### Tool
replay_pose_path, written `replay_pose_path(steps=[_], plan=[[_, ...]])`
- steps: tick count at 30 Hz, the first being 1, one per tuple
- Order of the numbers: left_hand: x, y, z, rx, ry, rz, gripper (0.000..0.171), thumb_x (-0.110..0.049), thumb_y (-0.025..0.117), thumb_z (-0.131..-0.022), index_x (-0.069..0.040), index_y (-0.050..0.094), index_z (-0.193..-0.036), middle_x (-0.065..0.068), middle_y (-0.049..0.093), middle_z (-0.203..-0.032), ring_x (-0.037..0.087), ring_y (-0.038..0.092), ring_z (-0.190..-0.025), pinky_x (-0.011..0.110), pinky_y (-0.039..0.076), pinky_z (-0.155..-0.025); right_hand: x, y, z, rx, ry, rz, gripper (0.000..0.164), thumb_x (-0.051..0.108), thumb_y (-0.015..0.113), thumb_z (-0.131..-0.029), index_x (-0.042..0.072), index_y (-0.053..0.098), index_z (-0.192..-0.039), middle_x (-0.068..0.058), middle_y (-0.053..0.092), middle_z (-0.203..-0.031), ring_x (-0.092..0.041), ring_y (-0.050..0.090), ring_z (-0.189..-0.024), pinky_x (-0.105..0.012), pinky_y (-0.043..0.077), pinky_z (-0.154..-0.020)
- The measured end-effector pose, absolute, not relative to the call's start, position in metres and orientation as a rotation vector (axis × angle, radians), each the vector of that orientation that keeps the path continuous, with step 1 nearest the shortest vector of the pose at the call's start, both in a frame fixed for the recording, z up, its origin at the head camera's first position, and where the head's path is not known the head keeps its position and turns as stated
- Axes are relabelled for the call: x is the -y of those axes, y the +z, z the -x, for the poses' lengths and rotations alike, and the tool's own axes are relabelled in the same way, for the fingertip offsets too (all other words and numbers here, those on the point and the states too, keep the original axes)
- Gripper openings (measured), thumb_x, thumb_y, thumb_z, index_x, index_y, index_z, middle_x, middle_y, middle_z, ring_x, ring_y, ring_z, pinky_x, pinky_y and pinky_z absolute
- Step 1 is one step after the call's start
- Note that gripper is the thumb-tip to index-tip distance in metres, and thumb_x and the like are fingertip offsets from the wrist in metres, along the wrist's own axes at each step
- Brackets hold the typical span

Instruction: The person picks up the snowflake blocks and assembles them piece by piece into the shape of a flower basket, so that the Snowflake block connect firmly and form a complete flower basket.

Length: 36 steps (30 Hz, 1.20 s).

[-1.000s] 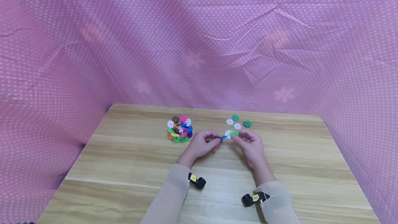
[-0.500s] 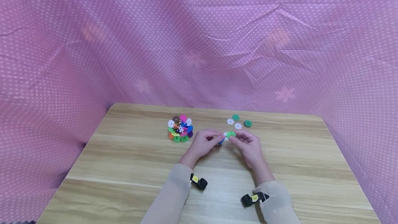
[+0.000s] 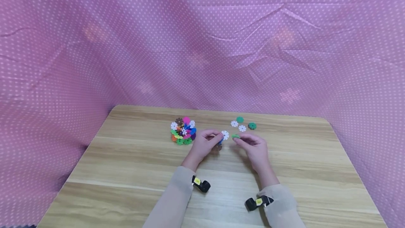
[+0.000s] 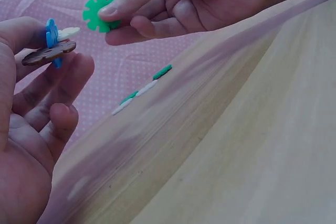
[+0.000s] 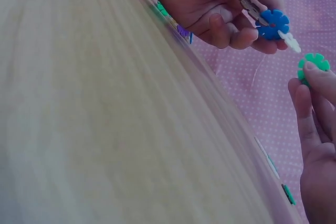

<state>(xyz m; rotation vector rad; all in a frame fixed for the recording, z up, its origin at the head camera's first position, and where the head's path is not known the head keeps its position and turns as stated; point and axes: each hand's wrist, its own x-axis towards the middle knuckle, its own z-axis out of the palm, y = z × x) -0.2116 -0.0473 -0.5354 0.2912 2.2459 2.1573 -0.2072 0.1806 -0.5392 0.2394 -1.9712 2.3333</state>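
In the head view my left hand point(image 3: 204, 147) pinches a joined set of notched plastic discs. A blue disc point(image 5: 273, 23) sits in the middle, slotted to a brown disc point(image 4: 50, 53) and a white disc point(image 3: 225, 135). My right hand point(image 3: 254, 150) pinches a bright green notched disc point(image 4: 97, 14) between thumb and fingers. A small gap separates the green disc from the white one. Both hands are above the table, and the left fingers hide part of the blue disc in the head view.
A pile of mixed-colour discs point(image 3: 183, 132) lies to the left of my left hand on the wooden table point(image 3: 133, 164). Beyond the right hand are loose white discs point(image 3: 242, 128) and dark green discs point(image 3: 252, 126). Pink dotted cloth point(image 3: 202, 45) surrounds the table.
The green disc met or overlapped the white disc earlier; now they are apart. My left hand has shifted slightly left, and its joined discs have turned, the brown one now lower.
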Motion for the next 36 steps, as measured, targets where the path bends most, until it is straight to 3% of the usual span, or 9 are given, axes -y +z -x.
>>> replay_pose_path(steps=[8, 18, 25, 31, 36], plan=[[0.0445, -0.5341, 0.2106, -2.156, 2.151, -0.347, 0.023, -0.017, 0.072, -0.108, 0.004, 0.079, -0.112, 0.032, 0.077, -0.1, 0.018, 0.076, -0.072, 0.025, 0.056, -0.057, -0.1806, -0.5389, 0.207, 2.05, 2.233, -0.281, 0.022, -0.007, 0.087, -0.087, -0.01, 0.079, -0.107, -0.012, 0.082, -0.107, -0.016, 0.079, -0.095, -0.032, 0.065, -0.087], [0.0446, -0.536, 0.2114, -2.194, 2.146, -0.392, 0.02, -0.014, 0.07, -0.108, 0.004, 0.079, -0.107, 0.032, 0.075, -0.089, 0.023, 0.059, -0.056, 0.022, 0.046, -0.051, -0.1829, -0.5396, 0.2068, 2.095, 2.139, -0.364, 0.017, -0.009, 0.088, -0.085, -0.008, 0.081, -0.101, -0.009, 0.083, -0.106, -0.011, 0.079, -0.098, -0.028, 0.064, -0.09], [0.0462, -0.5346, 0.2112, -2.22, 2.124, -0.448, 0.017, -0.011, 0.071, -0.107, 0.003, 0.079, -0.104, 0.012, 0.077, -0.089, 0.019, 0.063, -0.062, 0.022, 0.048, -0.055, -0.1856, -0.5394, 0.2083, 2.15, 2.066, -0.443, 0.015, -0.007, 0.088, -0.086, -0.004, 0.083, -0.1, -0.017, 0.081, -0.107, -0.01, 0.077, -0.098, -0.026, 0.063, -0.091], [0.0459, -0.534, 0.2106, -2.165, 2.133, -0.474, 0.018, -0.01, 0.07, -0.108, 0.006, 0.078, -0.107, 0.031, 0.072, -0.088, 0.019, 0.062, -0.06, 0.022, 0.049, -0.055, -0.1874, -0.5411, 0.2087, 2.177, 1.967, -0.536, 0.015, -0.007, 0.087, -0.086, -0.001, 0.084, -0.099, -0.018, 0.081, -0.106, -0.008, 0.076, -0.099, -0.023, 0.062, -0.092], [0.045, -0.5346, 0.2099, -2.163, 2.125, -0.472, 0.017, -0.009, 0.07, -0.108, 0.006, 0.078, -0.106, 0.031, 0.072, -0.086, 0.017, 0.061, -0.06, 0.021, 0.049, -0.055, -0.1874, -0.5419, 0.2086, 2.173, 1.896, -0.592, 0.017, -0.008, 0.088, -0.085, 0.001, 0.084, -0.099, -0.016, 0.081, -0.104, -0.007, 0.076, -0.096, -0.021, 0.062, -0.089]])
